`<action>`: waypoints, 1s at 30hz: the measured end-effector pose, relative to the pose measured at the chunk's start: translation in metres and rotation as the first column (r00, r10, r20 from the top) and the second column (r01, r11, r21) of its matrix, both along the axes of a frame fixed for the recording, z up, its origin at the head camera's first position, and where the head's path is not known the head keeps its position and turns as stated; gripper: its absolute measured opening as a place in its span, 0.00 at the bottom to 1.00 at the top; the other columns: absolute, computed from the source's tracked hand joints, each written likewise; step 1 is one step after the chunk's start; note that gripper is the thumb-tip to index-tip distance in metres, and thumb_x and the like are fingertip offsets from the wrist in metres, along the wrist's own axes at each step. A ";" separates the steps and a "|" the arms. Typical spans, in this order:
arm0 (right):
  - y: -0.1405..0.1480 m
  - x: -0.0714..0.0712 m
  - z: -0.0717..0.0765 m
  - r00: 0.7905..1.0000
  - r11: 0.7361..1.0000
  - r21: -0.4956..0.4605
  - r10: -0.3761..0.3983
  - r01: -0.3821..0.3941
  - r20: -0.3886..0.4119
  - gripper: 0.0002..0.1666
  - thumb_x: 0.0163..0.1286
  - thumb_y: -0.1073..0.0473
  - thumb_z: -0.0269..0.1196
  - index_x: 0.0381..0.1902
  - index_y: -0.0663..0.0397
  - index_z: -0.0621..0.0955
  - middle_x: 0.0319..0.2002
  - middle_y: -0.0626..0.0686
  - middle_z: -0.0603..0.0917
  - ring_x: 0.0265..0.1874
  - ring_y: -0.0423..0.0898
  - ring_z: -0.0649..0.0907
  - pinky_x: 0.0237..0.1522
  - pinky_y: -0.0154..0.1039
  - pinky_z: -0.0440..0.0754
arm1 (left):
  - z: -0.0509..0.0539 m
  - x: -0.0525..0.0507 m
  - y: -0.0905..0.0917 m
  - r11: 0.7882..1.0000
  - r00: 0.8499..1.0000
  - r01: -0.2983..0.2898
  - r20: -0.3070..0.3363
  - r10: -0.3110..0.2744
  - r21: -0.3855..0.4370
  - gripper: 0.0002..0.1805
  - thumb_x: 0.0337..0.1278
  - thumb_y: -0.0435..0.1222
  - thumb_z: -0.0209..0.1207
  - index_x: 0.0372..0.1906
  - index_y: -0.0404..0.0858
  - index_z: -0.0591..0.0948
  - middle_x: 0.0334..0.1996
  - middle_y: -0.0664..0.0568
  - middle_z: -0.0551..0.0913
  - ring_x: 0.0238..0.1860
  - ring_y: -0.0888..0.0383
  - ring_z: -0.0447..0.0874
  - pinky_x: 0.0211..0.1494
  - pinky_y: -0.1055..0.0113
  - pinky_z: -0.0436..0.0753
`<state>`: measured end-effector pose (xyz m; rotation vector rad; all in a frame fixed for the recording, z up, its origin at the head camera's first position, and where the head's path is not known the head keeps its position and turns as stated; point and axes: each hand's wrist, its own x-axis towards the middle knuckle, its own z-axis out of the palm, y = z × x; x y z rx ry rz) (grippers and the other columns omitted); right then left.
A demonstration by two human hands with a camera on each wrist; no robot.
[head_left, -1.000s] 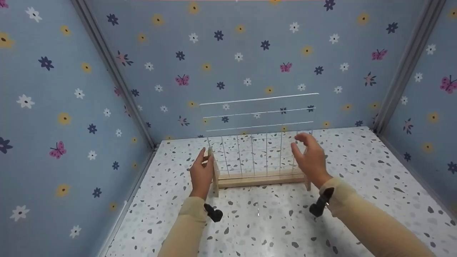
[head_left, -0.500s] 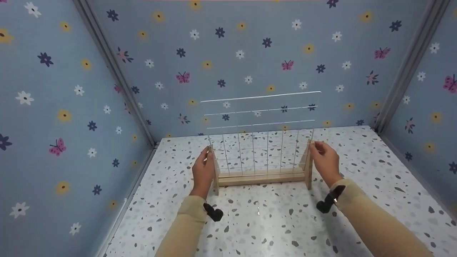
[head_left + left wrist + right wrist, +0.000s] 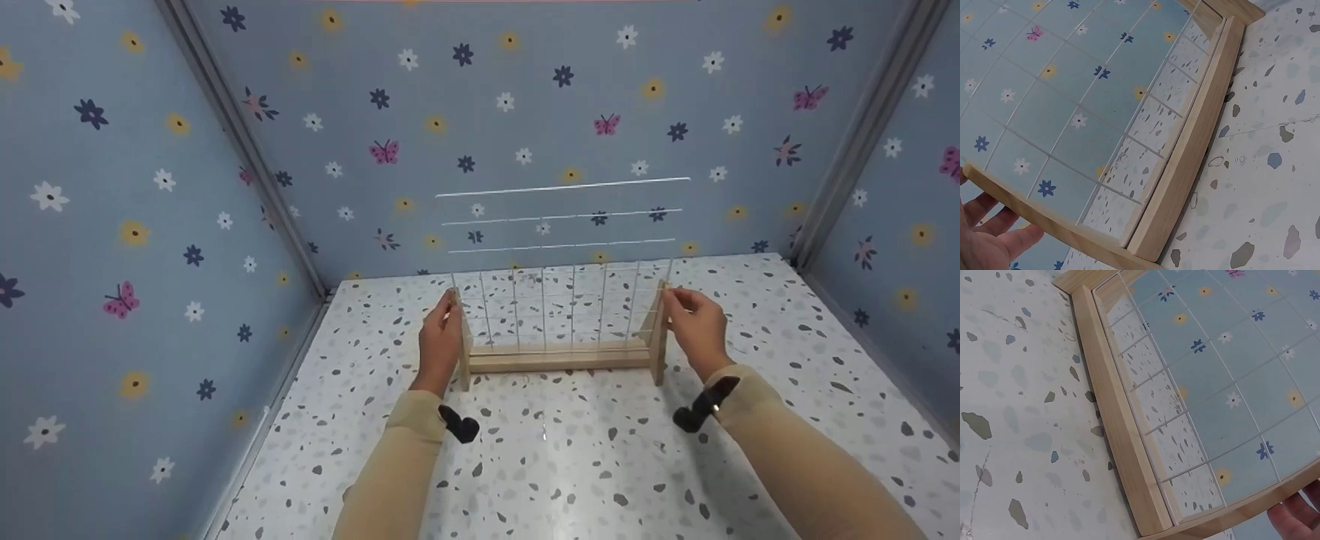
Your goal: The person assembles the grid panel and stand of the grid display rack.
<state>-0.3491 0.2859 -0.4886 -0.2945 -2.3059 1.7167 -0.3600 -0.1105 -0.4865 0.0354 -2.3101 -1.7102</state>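
Note:
A rack of thin white wire grid (image 3: 562,187) stands upright on a wooden frame, joined low down by a pale wooden bar (image 3: 559,363). My left hand (image 3: 441,345) pinches the upper part of the left wooden side piece (image 3: 465,369). On the other side, my right hand (image 3: 697,326) holds the top of the right wooden side piece (image 3: 658,349) between thumb and fingers. The left wrist view shows my left fingers (image 3: 1002,222) at the wood's outer end. In the right wrist view, part of my right hand (image 3: 1292,517) is cut off by the frame edge.
The rack stands on a white speckled tabletop (image 3: 540,480). Close behind it rises a blue flowered wall panel (image 3: 487,67), with another panel (image 3: 97,247) on the left and one at the right. Grey metal corner posts (image 3: 240,142) join them.
My right hand has come from beside the grid, fingers spread, to grip the right side piece. The rack has shifted slightly to the right, with both hands on it. The head view has tilted a little.

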 end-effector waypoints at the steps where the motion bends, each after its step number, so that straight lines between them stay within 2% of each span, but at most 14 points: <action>1: 0.001 -0.001 0.000 1.000 1.000 0.000 -0.002 0.002 0.002 0.38 0.76 0.34 0.55 0.70 0.54 0.73 0.64 0.57 0.76 0.63 0.51 0.77 0.58 0.38 0.81 | 0.001 0.000 0.001 1.000 1.000 0.018 0.001 -0.018 0.002 0.29 0.80 0.47 0.45 0.79 0.48 0.62 0.73 0.50 0.68 0.72 0.49 0.67 0.73 0.53 0.70; 7: 0.007 -0.004 0.002 1.000 1.000 0.006 -0.010 0.010 -0.001 0.39 0.75 0.33 0.54 0.70 0.55 0.73 0.64 0.58 0.76 0.63 0.52 0.77 0.60 0.41 0.81 | 0.002 -0.002 0.005 0.996 0.996 0.086 0.033 -0.086 0.023 0.30 0.79 0.49 0.44 0.80 0.51 0.58 0.71 0.49 0.67 0.73 0.47 0.65 0.73 0.50 0.68; 10: 0.009 -0.003 0.001 1.000 1.000 0.002 -0.013 0.013 -0.007 0.38 0.75 0.34 0.55 0.69 0.56 0.73 0.63 0.58 0.76 0.63 0.51 0.77 0.60 0.41 0.81 | 0.000 -0.003 0.006 0.993 0.993 0.116 0.022 -0.116 0.023 0.31 0.79 0.49 0.45 0.80 0.52 0.58 0.70 0.48 0.67 0.72 0.46 0.66 0.72 0.50 0.70; 14: 0.012 -0.004 -0.001 1.000 1.000 -0.002 0.000 0.000 -0.008 0.39 0.76 0.34 0.54 0.69 0.58 0.73 0.63 0.59 0.76 0.63 0.53 0.77 0.60 0.42 0.80 | -0.002 -0.003 0.007 0.989 0.989 0.144 0.011 -0.144 0.012 0.31 0.79 0.49 0.45 0.81 0.50 0.56 0.71 0.46 0.65 0.72 0.46 0.67 0.71 0.50 0.71; 17: 0.015 -0.003 -0.003 1.000 1.000 0.004 0.024 -0.024 0.003 0.40 0.76 0.34 0.54 0.70 0.59 0.71 0.65 0.60 0.74 0.64 0.54 0.75 0.62 0.45 0.79 | -0.001 -0.001 0.007 0.989 0.989 0.147 0.033 -0.147 -0.003 0.32 0.79 0.50 0.46 0.81 0.50 0.55 0.73 0.45 0.63 0.73 0.46 0.65 0.71 0.49 0.71; 22: 0.011 0.003 -0.002 0.998 0.994 0.087 0.062 -0.063 0.014 0.47 0.75 0.32 0.54 0.76 0.59 0.62 0.72 0.63 0.67 0.71 0.59 0.68 0.69 0.55 0.71 | 0.006 0.007 0.010 0.986 0.989 0.141 0.065 -0.135 -0.090 0.37 0.77 0.53 0.47 0.82 0.49 0.51 0.77 0.44 0.56 0.76 0.45 0.60 0.74 0.45 0.66; 27: -0.006 0.013 0.003 0.996 0.974 0.222 0.068 -0.054 -0.057 0.57 0.73 0.32 0.56 0.81 0.58 0.46 0.78 0.67 0.51 0.76 0.66 0.57 0.73 0.63 0.60 | 0.014 0.019 0.021 0.971 0.993 0.118 0.042 -0.111 -0.208 0.42 0.74 0.55 0.49 0.83 0.50 0.46 0.81 0.45 0.46 0.79 0.43 0.49 0.76 0.41 0.59; 30: -0.017 0.020 0.006 0.992 0.952 0.305 0.063 -0.026 -0.113 0.60 0.70 0.31 0.60 0.82 0.51 0.42 0.80 0.63 0.41 0.78 0.65 0.50 0.73 0.67 0.54 | 0.016 0.025 0.030 0.949 0.995 0.100 0.017 -0.099 -0.300 0.44 0.73 0.55 0.51 0.83 0.50 0.44 0.82 0.44 0.39 0.80 0.41 0.41 0.75 0.37 0.57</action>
